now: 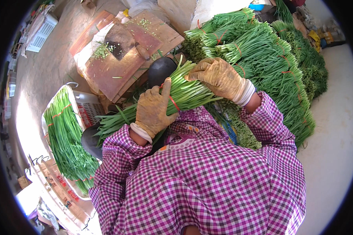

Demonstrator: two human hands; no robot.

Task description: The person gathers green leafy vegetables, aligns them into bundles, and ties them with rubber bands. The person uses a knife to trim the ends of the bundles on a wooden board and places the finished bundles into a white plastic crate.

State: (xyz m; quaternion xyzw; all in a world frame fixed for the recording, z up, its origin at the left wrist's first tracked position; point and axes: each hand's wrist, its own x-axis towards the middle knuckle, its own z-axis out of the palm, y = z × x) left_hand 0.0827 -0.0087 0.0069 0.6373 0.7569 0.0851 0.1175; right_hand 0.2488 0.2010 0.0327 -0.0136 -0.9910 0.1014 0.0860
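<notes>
A bundle of green garlic chives (pixel 182 91) with a red tie around it lies across my lap, its pale stem ends up and to the right. My left hand (pixel 154 110), in a stained tan glove, grips the bundle beside the tie. At the pale ends is my right hand (pixel 217 77), gloved the same way, its fingertips bent together against the stems. Whether a stem is pinched between those fingertips cannot be told. The leafy ends run down to the left, past my left wrist, partly hidden by my sleeve.
A large pile of tied chive bundles (pixel 253 53) stands at the right against a pale wall. Ahead are worn wooden boards (pixel 114 70) with a wooden handle and cut scraps. A white plastic crate (pixel 89 102) stands at the left, near more tied chives (pixel 67 135) in a container.
</notes>
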